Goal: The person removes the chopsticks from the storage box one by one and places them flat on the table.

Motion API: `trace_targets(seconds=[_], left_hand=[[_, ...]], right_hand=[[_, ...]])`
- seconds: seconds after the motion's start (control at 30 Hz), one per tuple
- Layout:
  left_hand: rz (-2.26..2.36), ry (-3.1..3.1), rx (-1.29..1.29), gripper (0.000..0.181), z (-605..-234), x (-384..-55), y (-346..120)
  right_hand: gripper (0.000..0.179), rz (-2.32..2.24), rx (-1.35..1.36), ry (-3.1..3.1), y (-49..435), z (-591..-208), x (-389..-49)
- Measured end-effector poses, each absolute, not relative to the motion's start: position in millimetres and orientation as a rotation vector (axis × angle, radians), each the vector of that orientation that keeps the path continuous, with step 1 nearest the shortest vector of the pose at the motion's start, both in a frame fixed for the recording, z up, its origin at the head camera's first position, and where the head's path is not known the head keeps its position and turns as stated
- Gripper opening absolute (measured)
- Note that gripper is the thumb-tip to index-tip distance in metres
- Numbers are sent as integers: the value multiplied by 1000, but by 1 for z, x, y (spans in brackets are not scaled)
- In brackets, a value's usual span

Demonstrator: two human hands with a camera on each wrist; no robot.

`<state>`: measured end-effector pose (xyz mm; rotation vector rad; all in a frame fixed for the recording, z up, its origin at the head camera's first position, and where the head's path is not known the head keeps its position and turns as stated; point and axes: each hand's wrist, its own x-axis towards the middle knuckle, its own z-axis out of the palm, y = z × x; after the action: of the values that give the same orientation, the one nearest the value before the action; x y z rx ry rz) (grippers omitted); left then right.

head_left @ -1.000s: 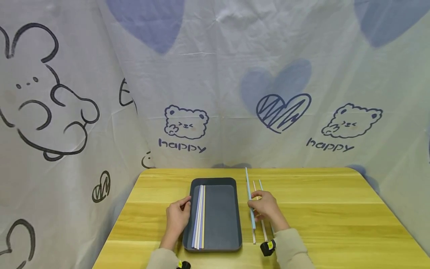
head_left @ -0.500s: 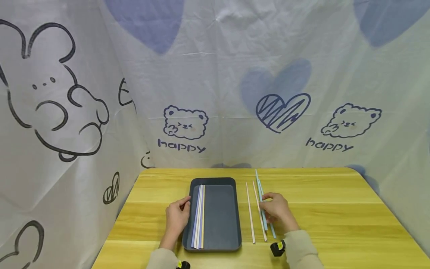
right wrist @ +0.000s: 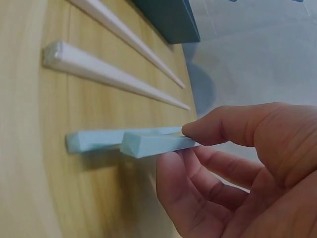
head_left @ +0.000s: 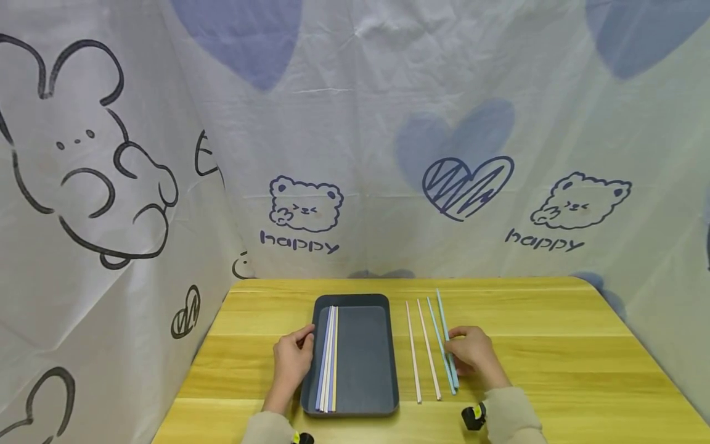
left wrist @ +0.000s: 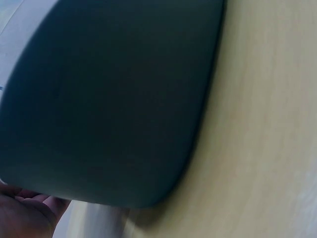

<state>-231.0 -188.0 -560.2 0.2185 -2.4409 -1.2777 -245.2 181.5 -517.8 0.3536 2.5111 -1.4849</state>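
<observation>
Chopstick [head_left: 442,316] pointing at the far edge, right hand [head_left: 470,349] nearer

I am pinching this light-blue chopstick between the fingertips of my right hand, reaching it from its right side and gripping nearer its thick butt than its thin tip. Its long axis is running from near to far on the desk [head_left: 554,351], the tip slanting slightly left and lying close to the far edge. The butt is showing just above the wood in the right wrist view; whether the tip is touching, I cannot tell. Just to its left, the second light-blue chopstick [head_left: 439,339] is lying nearly parallel, the tips spreading wider than the butts. Farther left, two pale pink chopsticks [head_left: 429,351] are lying apart, between the blue pair and the tray's right edge.

The dark grey tray [head_left: 366,364] is holding a bundle of violet, white and yellow chopsticks [head_left: 328,357], all lying lengthwise near its left wall. My left hand [head_left: 292,359] is touching the tray's left edge; how its hidden fingers are closing, I cannot tell.
</observation>
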Motion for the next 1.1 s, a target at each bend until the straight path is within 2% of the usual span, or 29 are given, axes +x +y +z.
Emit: trace_targets(seconds=[1.1], left_hand=[[-1271,-2422,202,23,-564,-228,-187]], right_hand=[[43,-1240,323,2744,187,-531,-240]])
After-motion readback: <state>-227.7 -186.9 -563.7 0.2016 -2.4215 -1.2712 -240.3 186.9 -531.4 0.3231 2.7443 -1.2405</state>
